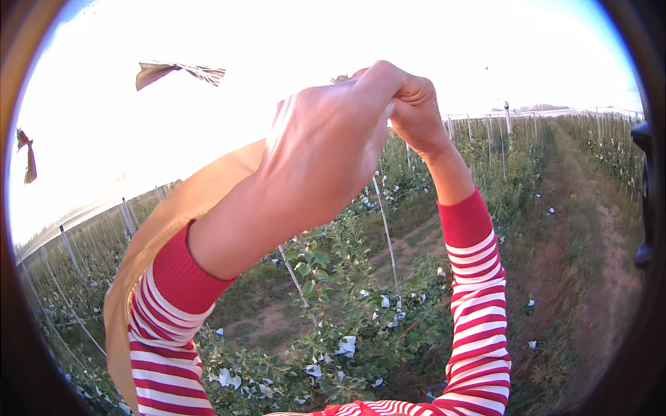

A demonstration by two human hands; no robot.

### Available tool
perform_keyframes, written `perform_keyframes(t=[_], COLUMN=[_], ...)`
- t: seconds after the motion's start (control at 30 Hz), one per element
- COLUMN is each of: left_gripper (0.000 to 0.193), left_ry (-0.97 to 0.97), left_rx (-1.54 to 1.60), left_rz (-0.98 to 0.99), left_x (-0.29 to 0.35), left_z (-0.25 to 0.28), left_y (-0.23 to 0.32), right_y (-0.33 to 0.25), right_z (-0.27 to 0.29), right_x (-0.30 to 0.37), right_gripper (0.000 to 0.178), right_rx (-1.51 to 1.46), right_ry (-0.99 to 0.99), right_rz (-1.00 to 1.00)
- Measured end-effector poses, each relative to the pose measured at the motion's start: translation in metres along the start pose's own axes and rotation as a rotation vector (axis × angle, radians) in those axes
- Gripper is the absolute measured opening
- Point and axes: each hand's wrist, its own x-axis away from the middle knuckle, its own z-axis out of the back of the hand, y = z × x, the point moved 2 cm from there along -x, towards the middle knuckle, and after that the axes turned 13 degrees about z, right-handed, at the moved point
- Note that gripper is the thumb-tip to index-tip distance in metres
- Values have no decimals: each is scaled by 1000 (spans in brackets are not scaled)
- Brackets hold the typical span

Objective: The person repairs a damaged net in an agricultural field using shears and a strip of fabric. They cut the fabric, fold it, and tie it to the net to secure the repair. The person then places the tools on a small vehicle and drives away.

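Open sky surrounds the raised hands; below, leafy young trees (326, 277) (with slanted support poles (386, 225)) crowd the space.

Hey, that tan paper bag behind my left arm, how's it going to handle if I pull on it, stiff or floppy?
Probably floppy and light: the tan paper bag curves in a loose sheet behind the left hand rather than holding a flat shape. It looks thin, so a hard tug may crease or tear it. The right hand meets the left at the top, where both seem to pinch it.

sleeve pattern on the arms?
Red and white stripes with solid red cuffs, on each sleeve; head view.
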Motion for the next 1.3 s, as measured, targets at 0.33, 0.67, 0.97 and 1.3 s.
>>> perform_keyframes(t=[0.33,0.67,0.97,1.3], left_gripper=[23,11,13,22], left_ry=[-507,-435,-227,-252], left_rx=[-103,-196,-302,-20], left_rz=[-33,-133,-272,-178], left_x=[-92,-89,-72,-76], left_z=[-28,-18,-35,-32], left_y=[42,-26,-38,-34], right_y=[6,17,7,-6], right_z=[22,28,30,-3], right_x=[35,29,21,5], right_gripper=[11,26,16,25], right_rx=[-345,-976,-272,951], right_ry=[248,336,192,329], right_rz=[-204,-247,-117,505])
